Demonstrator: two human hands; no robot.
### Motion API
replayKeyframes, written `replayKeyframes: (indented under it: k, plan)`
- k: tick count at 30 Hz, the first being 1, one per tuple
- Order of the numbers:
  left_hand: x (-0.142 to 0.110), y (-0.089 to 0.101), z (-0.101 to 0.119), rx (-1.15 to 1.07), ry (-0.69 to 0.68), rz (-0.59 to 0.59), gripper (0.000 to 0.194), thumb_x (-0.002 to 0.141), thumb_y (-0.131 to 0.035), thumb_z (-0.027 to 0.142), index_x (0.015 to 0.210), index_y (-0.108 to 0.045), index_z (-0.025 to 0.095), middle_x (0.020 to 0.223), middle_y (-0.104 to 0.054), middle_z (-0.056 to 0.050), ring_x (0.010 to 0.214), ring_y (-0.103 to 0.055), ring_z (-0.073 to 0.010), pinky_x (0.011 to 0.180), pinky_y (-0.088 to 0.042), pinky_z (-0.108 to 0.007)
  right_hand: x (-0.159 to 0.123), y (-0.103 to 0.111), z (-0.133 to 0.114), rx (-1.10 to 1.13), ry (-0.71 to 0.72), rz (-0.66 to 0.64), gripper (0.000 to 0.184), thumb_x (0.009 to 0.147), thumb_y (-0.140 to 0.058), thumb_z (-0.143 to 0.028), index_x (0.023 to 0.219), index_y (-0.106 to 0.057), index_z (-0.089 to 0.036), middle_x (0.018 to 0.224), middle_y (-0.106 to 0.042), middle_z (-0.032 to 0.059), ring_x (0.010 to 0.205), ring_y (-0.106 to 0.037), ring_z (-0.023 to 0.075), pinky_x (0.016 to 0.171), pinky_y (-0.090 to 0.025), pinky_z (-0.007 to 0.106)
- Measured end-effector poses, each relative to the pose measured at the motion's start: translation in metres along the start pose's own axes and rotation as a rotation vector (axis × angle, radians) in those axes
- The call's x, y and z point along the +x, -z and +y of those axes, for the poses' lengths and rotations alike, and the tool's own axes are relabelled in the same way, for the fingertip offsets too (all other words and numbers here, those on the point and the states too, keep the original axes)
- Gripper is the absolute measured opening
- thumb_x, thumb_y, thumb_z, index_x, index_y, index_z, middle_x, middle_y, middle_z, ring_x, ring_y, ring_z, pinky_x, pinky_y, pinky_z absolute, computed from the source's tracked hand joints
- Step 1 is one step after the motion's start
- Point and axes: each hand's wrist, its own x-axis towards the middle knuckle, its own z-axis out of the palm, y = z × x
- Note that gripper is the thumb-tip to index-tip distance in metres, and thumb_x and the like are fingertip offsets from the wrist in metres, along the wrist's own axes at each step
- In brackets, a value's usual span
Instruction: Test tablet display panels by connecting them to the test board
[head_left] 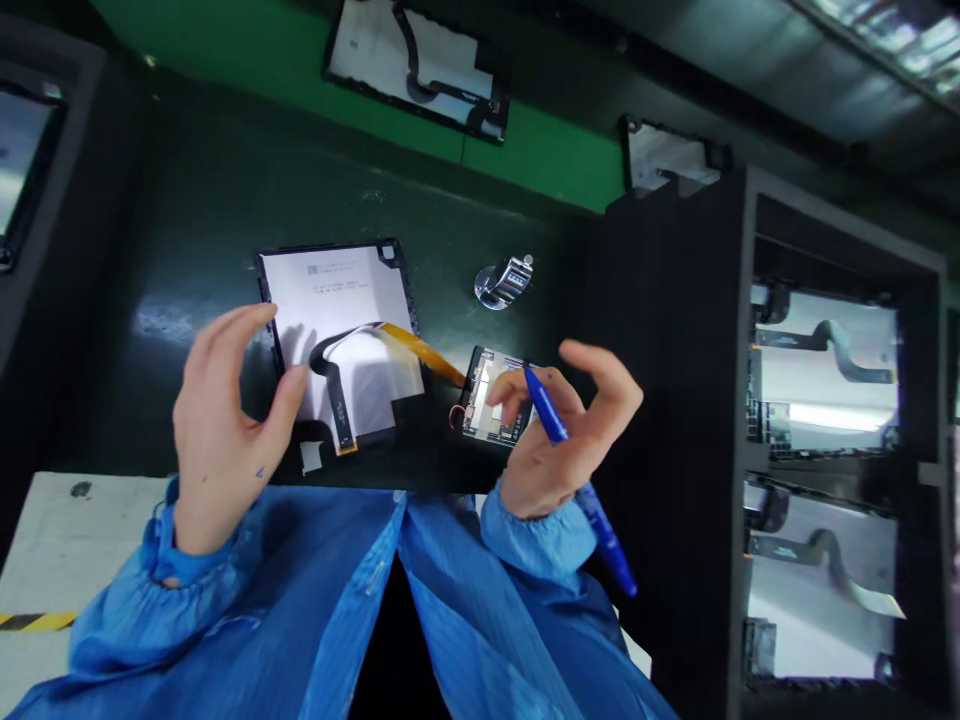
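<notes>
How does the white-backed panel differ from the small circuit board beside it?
The white-backed panel is clearly larger than the small circuit board. The panel's back is mostly plain white; the board is crowded with metallic parts. The left hand is nearest the panel, while the right hand partly hides the board. Both lie on the dark bench.

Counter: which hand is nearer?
Right. The right hand is below the counter in view, partly over the small board; the left hand is farther off, at the left side of the panel.
</notes>
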Motion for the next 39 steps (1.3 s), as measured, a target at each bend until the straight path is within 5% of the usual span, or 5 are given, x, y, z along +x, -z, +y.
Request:
replayKeyframes:
  k: [6,14,28,33,39]
  plan:
    - [-0.014,-0.018,-0.039,0.14,0.035,-0.096,0.062,0.096,-0.055,0.03,0.151,-0.035,0.008,0.161,-0.031,-0.022,0.153,-0.018,-0.0359,0.124,-0.003,-0.058,-0.023,-0.06,0.026,-0.006,-0.086,-0.373,0.035,0.091,-0.066,-0.047,0.074,-0.05,-0.022,0.056,-0.049,-0.0058,0.046,-0.042,0.0087,0.046,-0.036,0.024]
    - [-0.015,-0.024,-0.039,0.08,0.009,-0.101,0.057,0.097,-0.034,0.021,0.151,-0.03,0.004,0.157,-0.036,-0.024,0.154,-0.018,-0.0304,0.123,0.004,-0.061,-0.029,-0.086,0.05,-0.254,0.151,-0.189,0.038,0.09,-0.051,-0.024,0.06,-0.027,-0.021,0.049,-0.031,-0.0077,0.043,-0.036,0.0056,0.048,-0.035,0.019]
    - [-0.016,-0.025,-0.042,0.065,-0.02,-0.077,0.056,0.095,-0.039,0.015,0.151,-0.031,0.01,0.16,-0.035,-0.017,0.154,-0.019,-0.0268,0.123,0.002,-0.062,-0.027,-0.076,0.048,-0.239,0.133,-0.095,0.035,0.094,-0.059,-0.023,0.067,-0.038,-0.021,0.055,-0.042,-0.0086,0.046,-0.043,0.0057,0.048,-0.037,0.017]
    - [-0.016,-0.025,-0.045,0.03,-0.037,-0.047,0.056,0.095,-0.042,0.015,0.15,-0.033,0.008,0.158,-0.038,-0.017,0.153,-0.022,-0.0263,0.125,-0.002,-0.059,-0.028,-0.061,0.046,-0.226,0.266,-0.336,0.021,0.105,-0.048,-0.034,0.108,-0.064,-0.021,0.093,-0.074,0.0015,0.085,-0.071,0.0128,0.08,-0.058,0.025]
    - [-0.021,-0.021,-0.043,0.0,0.017,0.014,0.063,0.087,-0.052,0.017,0.148,-0.038,0.007,0.148,-0.052,-0.017,0.144,-0.04,-0.0292,0.126,-0.014,-0.055,-0.047,-0.074,0.052,-0.86,0.716,-0.688,0.058,0.098,-0.062,-0.033,0.151,-0.044,-0.022,0.157,-0.045,0.0034,0.149,-0.035,0.0271,0.126,-0.026,0.058]
